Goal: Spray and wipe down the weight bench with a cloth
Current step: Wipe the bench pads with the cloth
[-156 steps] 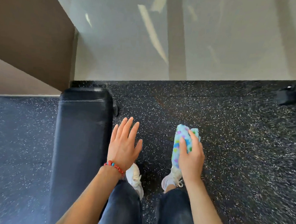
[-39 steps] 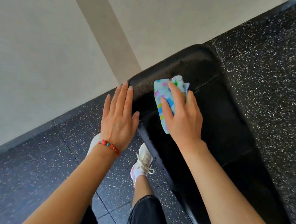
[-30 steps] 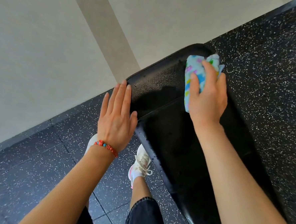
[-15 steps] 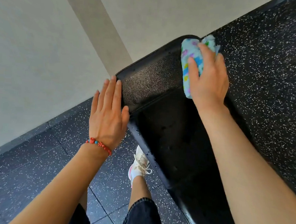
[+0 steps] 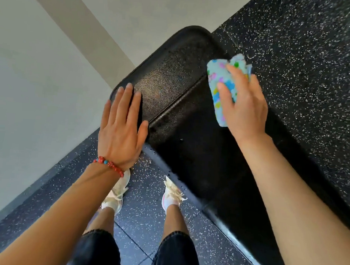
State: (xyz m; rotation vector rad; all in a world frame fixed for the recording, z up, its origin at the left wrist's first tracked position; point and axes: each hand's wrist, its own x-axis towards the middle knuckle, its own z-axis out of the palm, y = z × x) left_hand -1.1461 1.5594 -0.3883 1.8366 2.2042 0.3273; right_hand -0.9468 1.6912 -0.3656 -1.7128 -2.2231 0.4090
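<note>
The black padded weight bench runs diagonally from the upper middle to the lower right. My right hand presses a folded light-blue cloth with coloured spots onto the pad's right side, near its far end. My left hand lies flat with fingers spread on the pad's left edge, by the seam between its two sections. It holds nothing. A red bead bracelet circles that wrist. No spray bottle is in view.
Black speckled rubber flooring surrounds the bench. A pale wall with a beige stripe rises just past the bench's far end. My feet in white shoes stand on the floor left of the bench.
Over the last second my right hand has slid the cloth back toward me along the pad's right side. My left hand has stayed flat on the left edge. Five seconds ago the cloth was off the bench.
</note>
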